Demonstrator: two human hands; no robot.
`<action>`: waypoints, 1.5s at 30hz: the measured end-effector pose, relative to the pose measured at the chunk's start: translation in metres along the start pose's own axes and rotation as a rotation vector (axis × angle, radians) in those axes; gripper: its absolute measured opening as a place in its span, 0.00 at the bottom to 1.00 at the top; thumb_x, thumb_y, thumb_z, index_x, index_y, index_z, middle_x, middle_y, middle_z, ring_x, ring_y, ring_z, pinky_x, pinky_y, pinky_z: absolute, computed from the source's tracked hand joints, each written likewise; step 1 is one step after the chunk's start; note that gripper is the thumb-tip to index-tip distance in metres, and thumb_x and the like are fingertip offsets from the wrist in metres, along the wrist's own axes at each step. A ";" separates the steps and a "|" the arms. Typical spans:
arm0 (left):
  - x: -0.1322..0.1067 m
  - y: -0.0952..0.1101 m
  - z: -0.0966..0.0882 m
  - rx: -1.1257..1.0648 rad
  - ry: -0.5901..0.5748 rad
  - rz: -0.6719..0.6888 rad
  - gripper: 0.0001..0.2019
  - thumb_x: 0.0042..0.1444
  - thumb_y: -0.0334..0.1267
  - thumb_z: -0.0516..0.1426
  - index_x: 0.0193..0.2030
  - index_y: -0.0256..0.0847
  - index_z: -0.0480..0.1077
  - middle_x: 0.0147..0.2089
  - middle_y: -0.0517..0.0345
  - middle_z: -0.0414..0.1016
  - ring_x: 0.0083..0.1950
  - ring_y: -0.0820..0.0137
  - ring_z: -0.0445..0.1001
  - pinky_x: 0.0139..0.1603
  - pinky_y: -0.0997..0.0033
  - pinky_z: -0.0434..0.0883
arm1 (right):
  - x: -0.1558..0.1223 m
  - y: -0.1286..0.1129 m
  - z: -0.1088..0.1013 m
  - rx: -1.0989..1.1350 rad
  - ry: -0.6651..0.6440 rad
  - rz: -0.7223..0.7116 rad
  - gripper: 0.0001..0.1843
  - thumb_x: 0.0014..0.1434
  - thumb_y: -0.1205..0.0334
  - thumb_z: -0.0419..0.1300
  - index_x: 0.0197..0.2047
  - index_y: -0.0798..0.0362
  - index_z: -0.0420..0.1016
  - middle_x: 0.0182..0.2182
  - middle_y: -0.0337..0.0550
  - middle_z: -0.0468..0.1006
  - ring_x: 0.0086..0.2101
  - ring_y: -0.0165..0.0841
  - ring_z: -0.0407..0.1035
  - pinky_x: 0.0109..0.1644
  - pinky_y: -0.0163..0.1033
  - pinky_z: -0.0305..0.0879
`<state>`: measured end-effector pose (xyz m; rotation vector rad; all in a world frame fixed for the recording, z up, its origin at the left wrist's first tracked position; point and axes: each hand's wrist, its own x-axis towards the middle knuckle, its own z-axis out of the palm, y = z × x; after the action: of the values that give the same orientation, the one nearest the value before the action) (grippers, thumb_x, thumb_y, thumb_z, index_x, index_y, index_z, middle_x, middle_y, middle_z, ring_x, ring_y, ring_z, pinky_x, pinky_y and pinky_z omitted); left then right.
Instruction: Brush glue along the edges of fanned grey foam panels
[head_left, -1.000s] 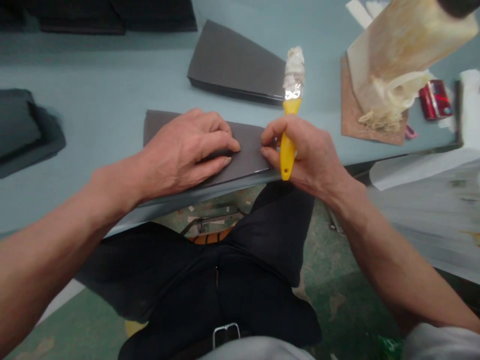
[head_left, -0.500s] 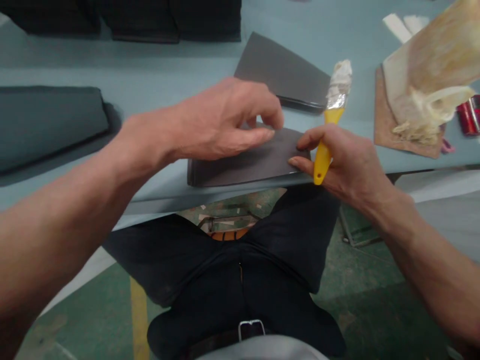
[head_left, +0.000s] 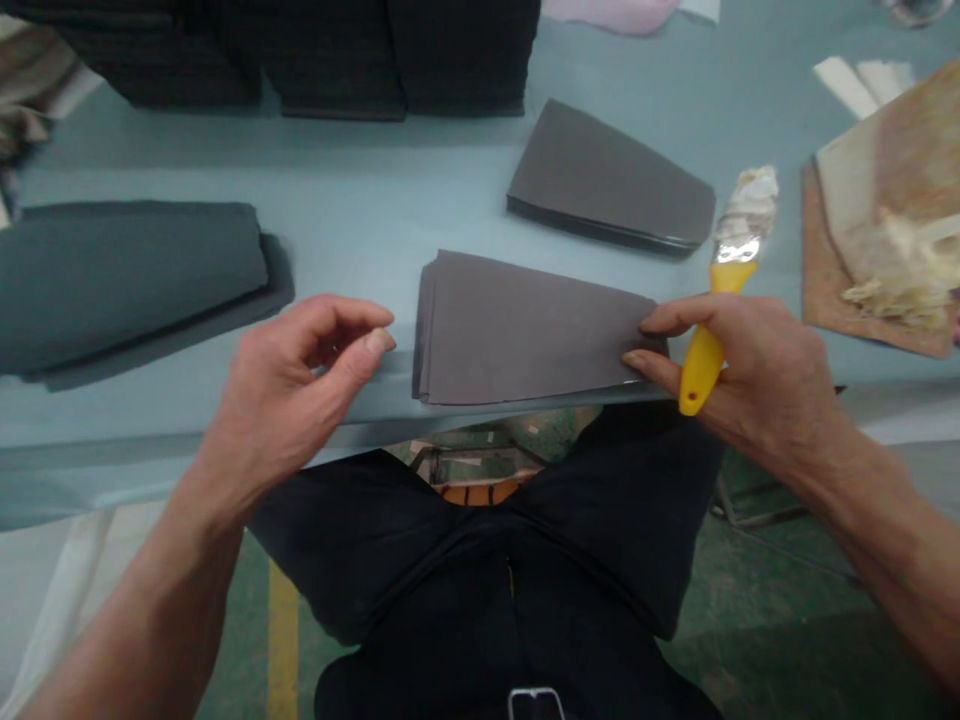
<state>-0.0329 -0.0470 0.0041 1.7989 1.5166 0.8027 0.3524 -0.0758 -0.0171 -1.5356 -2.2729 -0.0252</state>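
Note:
My right hand (head_left: 765, 370) holds a paintbrush (head_left: 705, 365) with a yellow handle, its bristles coated white and pointing away from me. The thumb and forefinger of that hand touch the narrow right end of a stack of grey tapered sheets (head_left: 536, 330) at the table's near edge. The stack's left edges are slightly fanned. My left hand (head_left: 300, 370) hovers left of this stack, apart from it, fingers curled and thumb near the forefinger, with nothing visible between them. A second stack of grey tapered pieces (head_left: 611, 180) lies just beyond.
Dark green-grey folded pieces (head_left: 135, 285) lie at the left of the table (head_left: 360, 210). Tall black stacks (head_left: 330, 60) stand at the back. On the right, a stained, glue-crusted container (head_left: 892, 190) rests on a brown board (head_left: 832, 290), near white strips (head_left: 847, 85).
My left hand has moved left, off the near grey stack, uncovering it. My right hand keeps the brush and stays at the stack's right end. The view has shifted slightly.

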 end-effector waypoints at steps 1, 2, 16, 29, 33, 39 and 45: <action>-0.006 -0.001 0.004 -0.019 -0.012 -0.008 0.14 0.64 0.52 0.65 0.47 0.46 0.83 0.40 0.57 0.86 0.37 0.65 0.80 0.39 0.63 0.73 | 0.000 0.000 0.000 -0.010 0.003 -0.008 0.09 0.70 0.49 0.66 0.49 0.42 0.78 0.40 0.43 0.86 0.40 0.47 0.79 0.48 0.53 0.71; -0.011 -0.001 0.008 -0.030 -0.023 -0.015 0.12 0.65 0.50 0.65 0.47 0.46 0.83 0.39 0.58 0.85 0.36 0.66 0.80 0.38 0.64 0.73 | -0.001 0.000 0.000 -0.017 0.008 -0.014 0.09 0.70 0.49 0.66 0.49 0.42 0.78 0.40 0.43 0.86 0.40 0.46 0.79 0.49 0.52 0.71; -0.037 -0.008 0.018 0.117 -0.088 0.173 0.06 0.70 0.39 0.60 0.50 0.46 0.77 0.40 0.62 0.82 0.35 0.71 0.78 0.41 0.68 0.75 | -0.001 0.001 0.001 -0.022 0.063 -0.056 0.12 0.69 0.49 0.69 0.49 0.44 0.77 0.40 0.40 0.87 0.39 0.44 0.81 0.47 0.48 0.72; -0.037 -0.016 0.022 0.106 -0.145 0.298 0.11 0.71 0.40 0.60 0.56 0.43 0.77 0.47 0.55 0.83 0.43 0.65 0.81 0.48 0.63 0.78 | 0.002 0.003 0.003 -0.056 0.106 -0.099 0.14 0.70 0.45 0.67 0.46 0.46 0.76 0.37 0.40 0.87 0.38 0.42 0.83 0.46 0.46 0.74; -0.035 -0.015 0.025 0.100 -0.137 0.298 0.10 0.71 0.39 0.60 0.55 0.42 0.77 0.47 0.55 0.83 0.44 0.64 0.81 0.49 0.61 0.78 | 0.001 0.004 0.002 -0.061 0.097 -0.092 0.14 0.69 0.45 0.68 0.46 0.46 0.77 0.37 0.41 0.87 0.38 0.42 0.84 0.47 0.47 0.74; -0.036 -0.014 0.029 0.112 -0.093 0.293 0.08 0.71 0.39 0.60 0.53 0.42 0.77 0.45 0.56 0.83 0.43 0.64 0.81 0.47 0.63 0.76 | 0.001 0.004 0.002 -0.039 0.100 -0.090 0.12 0.67 0.50 0.70 0.46 0.45 0.77 0.37 0.41 0.87 0.38 0.43 0.84 0.47 0.48 0.75; -0.036 -0.011 0.030 0.099 -0.082 0.261 0.07 0.72 0.41 0.61 0.51 0.44 0.76 0.43 0.59 0.81 0.42 0.66 0.79 0.44 0.63 0.74 | -0.002 0.005 0.002 -0.015 0.059 -0.015 0.12 0.66 0.50 0.71 0.47 0.44 0.77 0.40 0.42 0.87 0.42 0.47 0.83 0.51 0.53 0.76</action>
<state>-0.0207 -0.0837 -0.0250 2.1068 1.3067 0.7759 0.3569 -0.0757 -0.0202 -1.5055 -2.2430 -0.0899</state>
